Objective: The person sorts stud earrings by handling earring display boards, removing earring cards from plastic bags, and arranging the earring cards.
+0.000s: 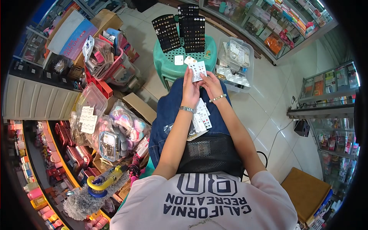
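Observation:
My left hand (190,88) and my right hand (212,85) are both closed on a white earring card (198,68) with rows of small coloured studs. They hold it above my lap, close to the front of a green plastic stool (161,59). On the stool stand black earring display boards (165,33) filled with pairs of earrings. A blank white card (179,60) and another small card with gold-coloured pieces (190,60) lie before them. More white earring cards (201,115) rest on my lap over a black mesh bag (207,151).
To the right of the stool sits a clear plastic box (235,69) of small packs. A pink basket (115,67) and bagged goods (128,122) crowd the left side. Glass display cases (268,27) line the back, and a brown box (306,191) is at lower right.

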`<action>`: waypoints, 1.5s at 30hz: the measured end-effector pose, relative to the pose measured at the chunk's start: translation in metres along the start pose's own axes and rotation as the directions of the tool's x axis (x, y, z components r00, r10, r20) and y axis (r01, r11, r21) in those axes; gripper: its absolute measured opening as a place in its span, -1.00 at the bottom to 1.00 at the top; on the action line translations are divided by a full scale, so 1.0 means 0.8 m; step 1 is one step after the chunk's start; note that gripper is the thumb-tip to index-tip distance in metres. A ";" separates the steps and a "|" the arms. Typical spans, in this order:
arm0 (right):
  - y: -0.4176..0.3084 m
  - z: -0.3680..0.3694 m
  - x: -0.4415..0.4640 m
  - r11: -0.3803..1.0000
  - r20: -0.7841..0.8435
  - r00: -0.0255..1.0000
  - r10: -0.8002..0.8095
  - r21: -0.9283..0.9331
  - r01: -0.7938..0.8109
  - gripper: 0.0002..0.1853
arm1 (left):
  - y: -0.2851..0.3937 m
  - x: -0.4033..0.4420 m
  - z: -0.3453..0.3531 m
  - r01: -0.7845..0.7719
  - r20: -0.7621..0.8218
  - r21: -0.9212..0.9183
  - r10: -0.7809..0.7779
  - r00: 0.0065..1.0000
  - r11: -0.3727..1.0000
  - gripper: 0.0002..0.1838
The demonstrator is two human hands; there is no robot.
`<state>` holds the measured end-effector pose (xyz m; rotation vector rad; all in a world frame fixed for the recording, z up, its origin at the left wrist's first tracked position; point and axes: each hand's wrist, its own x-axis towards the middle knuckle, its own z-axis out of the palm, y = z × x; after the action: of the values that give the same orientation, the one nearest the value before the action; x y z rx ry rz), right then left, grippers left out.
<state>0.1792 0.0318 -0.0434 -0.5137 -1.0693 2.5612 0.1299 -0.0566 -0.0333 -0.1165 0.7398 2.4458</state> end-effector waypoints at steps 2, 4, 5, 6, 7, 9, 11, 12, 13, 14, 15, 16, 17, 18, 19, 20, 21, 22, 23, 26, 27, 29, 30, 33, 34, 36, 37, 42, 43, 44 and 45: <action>-0.001 0.000 0.000 1.000 0.011 1.000 0.010 0.009 -0.010 -0.72 | 0.000 0.001 0.000 0.000 0.007 -0.009 0.000 1.000 1.000 -0.53; -0.002 0.000 0.000 1.000 0.020 1.000 0.019 0.019 -0.019 -0.72 | 0.001 0.001 0.000 0.003 0.014 -0.017 -0.003 1.000 1.000 -0.54; -0.001 -0.001 -0.001 1.000 0.018 1.000 0.018 0.020 -0.019 -0.72 | 0.000 0.000 0.000 0.005 0.013 -0.015 -0.005 1.000 1.000 -0.54; -0.001 -0.001 -0.001 1.000 0.021 1.000 0.021 0.023 -0.022 -0.72 | 0.000 0.000 -0.001 0.002 0.015 -0.012 -0.002 1.000 1.000 -0.54; -0.002 -0.001 -0.001 0.999 0.024 0.999 0.024 0.025 -0.025 -0.73 | 0.000 -0.001 -0.001 -0.001 0.017 -0.008 0.001 1.000 1.000 -0.54; -0.002 -0.001 -0.001 0.999 0.032 0.999 0.029 0.029 -0.030 -0.74 | 0.000 -0.001 0.000 -0.009 0.021 -0.002 0.009 1.000 1.000 -0.54; -0.003 -0.002 -0.001 0.999 0.033 0.999 0.032 0.034 -0.033 -0.74 | 0.000 0.000 0.000 -0.008 0.019 -0.001 0.008 1.000 1.000 -0.54; -0.003 -0.002 -0.001 0.999 0.035 0.999 0.035 0.037 -0.037 -0.74 | 0.000 0.000 0.000 -0.008 0.017 0.000 0.008 1.000 1.000 -0.54; -0.003 -0.003 -0.001 0.998 0.036 0.999 0.039 0.041 -0.041 -0.74 | 0.000 0.001 0.000 -0.009 0.015 0.002 0.009 1.000 1.000 -0.54; -0.002 -0.003 -0.001 0.998 0.038 0.998 0.042 0.045 -0.044 -0.74 | 0.000 0.001 -0.001 -0.009 0.013 0.003 0.009 1.000 1.000 -0.54; -0.003 -0.002 -0.001 0.998 0.038 0.998 0.042 0.046 -0.044 -0.74 | 0.001 0.001 -0.001 -0.009 0.013 0.004 0.009 1.000 1.000 -0.54; -0.003 -0.001 -0.002 0.998 0.041 0.998 0.043 0.047 -0.045 -0.74 | 0.001 0.001 -0.001 -0.003 0.014 0.001 0.003 1.000 1.000 -0.54; -0.004 -0.001 -0.002 0.998 0.043 0.998 0.045 0.049 -0.047 -0.74 | 0.002 0.000 -0.001 0.003 0.015 -0.002 -0.003 1.000 1.000 -0.54; -0.005 0.000 -0.003 0.998 0.045 0.998 0.047 0.050 -0.049 -0.73 | 0.002 0.000 -0.001 0.009 0.016 -0.006 -0.009 1.000 1.000 -0.54; -0.005 0.000 -0.003 0.997 0.048 0.998 0.049 0.051 -0.052 -0.73 | 0.002 0.000 -0.001 0.015 0.016 -0.009 -0.015 1.000 1.000 -0.53; -0.005 0.000 -0.003 0.997 0.047 0.998 0.049 0.051 -0.051 -0.73 | 0.003 -0.001 -0.001 0.016 0.016 -0.009 -0.015 1.000 1.000 -0.53; -0.005 -0.001 -0.003 0.997 0.053 0.997 0.049 0.060 -0.052 -0.73 | 0.003 -0.001 0.000 0.019 0.013 -0.012 -0.019 1.000 1.000 -0.54; -0.005 -0.001 -0.003 0.996 0.059 0.997 0.048 0.068 -0.052 -0.73 | 0.003 -0.001 0.001 0.022 0.009 -0.015 -0.022 1.000 1.000 -0.54; -0.005 -0.001 -0.003 0.996 0.064 0.997 0.048 0.077 -0.053 -0.73 | 0.004 -0.001 0.002 0.025 0.006 -0.018 -0.025 1.000 1.000 -0.54; -0.004 -0.004 -0.002 0.994 0.071 0.996 0.052 0.091 -0.059 -0.73 | 0.004 -0.001 0.001 0.030 0.000 -0.023 -0.030 1.000 0.999 -0.53; -0.004 -0.004 -0.001 0.993 0.072 0.996 0.059 0.095 -0.065 -0.73 | 0.004 -0.001 0.001 0.031 -0.002 -0.025 -0.031 1.000 0.999 -0.53; -0.003 -0.007 0.000 0.992 0.075 0.995 0.071 0.104 -0.078 -0.73 | 0.004 0.000 0.000 0.032 -0.006 -0.031 -0.033 0.999 0.999 -0.52; -0.003 -0.007 0.001 0.991 0.075 0.995 0.071 0.104 -0.078 -0.73 | 0.004 0.000 0.000 0.033 -0.006 -0.031 -0.033 0.999 0.999 -0.52; -0.004 -0.010 0.002 0.990 0.085 0.993 0.077 0.113 -0.086 -0.74 | 0.004 0.000 0.000 0.043 -0.028 -0.037 -0.044 0.999 0.998 -0.50; -0.004 -0.011 0.002 0.989 0.089 0.993 0.078 0.116 -0.088 -0.74 | 0.003 0.000 0.000 0.047 -0.035 -0.039 -0.048 0.998 0.998 -0.50; -0.004 -0.010 0.001 0.990 0.087 0.993 0.077 0.114 -0.087 -0.74 | 0.003 0.000 0.000 0.048 -0.035 -0.039 -0.049 0.998 0.998 -0.49; -0.005 -0.009 0.001 0.990 0.085 0.993 0.076 0.112 -0.086 -0.74 | 0.004 0.000 0.000 0.049 -0.035 -0.039 -0.050 0.998 0.998 -0.49; -0.006 -0.009 -0.001 0.990 0.080 0.994 0.071 0.116 -0.081 -0.76 | 0.004 0.000 0.000 0.052 -0.030 -0.039 -0.053 0.998 0.998 -0.48; -0.006 -0.009 -0.001 0.990 0.080 0.994 0.070 0.120 -0.079 -0.76 | 0.004 0.000 0.000 0.052 -0.027 -0.039 -0.053 0.998 0.998 -0.49; -0.006 -0.009 -0.001 0.989 0.079 0.995 0.068 0.123 -0.077 -0.77 | 0.004 0.000 0.000 0.052 -0.024 -0.038 -0.053 0.998 0.998 -0.49; -0.006 -0.008 -0.001 0.989 0.079 0.995 0.068 0.123 -0.078 -0.77 | 0.003 -0.001 -0.001 0.051 -0.024 -0.039 -0.052 0.998 0.998 -0.49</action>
<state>0.1835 0.0392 -0.0440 -0.4351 -0.9209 2.7102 0.1288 -0.0590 -0.0323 -0.1797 0.6929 2.4136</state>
